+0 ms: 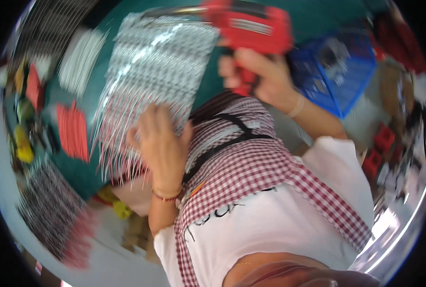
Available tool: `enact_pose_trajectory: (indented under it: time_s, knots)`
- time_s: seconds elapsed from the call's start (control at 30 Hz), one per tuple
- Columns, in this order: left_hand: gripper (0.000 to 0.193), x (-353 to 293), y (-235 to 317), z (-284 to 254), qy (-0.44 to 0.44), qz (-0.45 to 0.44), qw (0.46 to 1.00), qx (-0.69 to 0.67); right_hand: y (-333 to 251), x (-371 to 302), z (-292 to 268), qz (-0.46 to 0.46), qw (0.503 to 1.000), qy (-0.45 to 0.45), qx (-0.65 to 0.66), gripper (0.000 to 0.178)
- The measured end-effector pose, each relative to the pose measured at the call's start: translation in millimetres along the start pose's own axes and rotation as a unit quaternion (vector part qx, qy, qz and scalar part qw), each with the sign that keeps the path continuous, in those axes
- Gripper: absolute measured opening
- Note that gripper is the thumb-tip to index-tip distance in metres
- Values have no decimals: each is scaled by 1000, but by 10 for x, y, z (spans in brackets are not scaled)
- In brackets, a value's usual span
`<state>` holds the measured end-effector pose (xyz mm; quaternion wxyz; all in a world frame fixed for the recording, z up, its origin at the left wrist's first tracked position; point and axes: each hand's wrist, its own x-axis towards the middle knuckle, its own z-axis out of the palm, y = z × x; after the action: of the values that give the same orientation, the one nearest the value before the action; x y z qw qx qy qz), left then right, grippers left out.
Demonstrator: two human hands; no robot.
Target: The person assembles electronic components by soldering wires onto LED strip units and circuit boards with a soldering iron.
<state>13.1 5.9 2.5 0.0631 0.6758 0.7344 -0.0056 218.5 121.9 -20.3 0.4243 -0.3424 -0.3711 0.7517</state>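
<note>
My left hand (161, 143) presses flat on the near edge of a large panel (155, 67) of black-and-white wiring with thin wire ends fringing its lower side; the panel lies on a green table (79, 172). My right hand (260, 71) is shut round the grip of a red power tool (251, 26) held above the panel's right corner. The whole picture is blurred by motion. A red-and-white checked apron (251, 162) over a white shirt fills the lower middle.
A blue wire basket (337, 71) stands right of the tool. Red strips (73, 131), white strips (81, 57) and a second wired panel (48, 210) lie on the left. Yellow items (24, 148) and red blocks (382, 146) sit at the sides.
</note>
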Motion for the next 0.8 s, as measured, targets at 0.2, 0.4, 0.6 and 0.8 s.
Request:
enact_pose_trajectory:
  time_s: [0.2,0.4,0.6,0.8]
  knots:
    - [59,-350,-88,-167,-14,-6,998,67,168,339,166,2,999,-50,10,38]
    - [55,-351,-202,-385,-43,42,998,13,214,330,140,13,999,-42,-22,41]
    - [28,48,194,-771,6,199,971,-130,210,297,156,-7,999,-47,-6,42]
    - [19,488,-69,-1229,225,158,960,-45,248,337,237,-30,997,-38,-57,48]
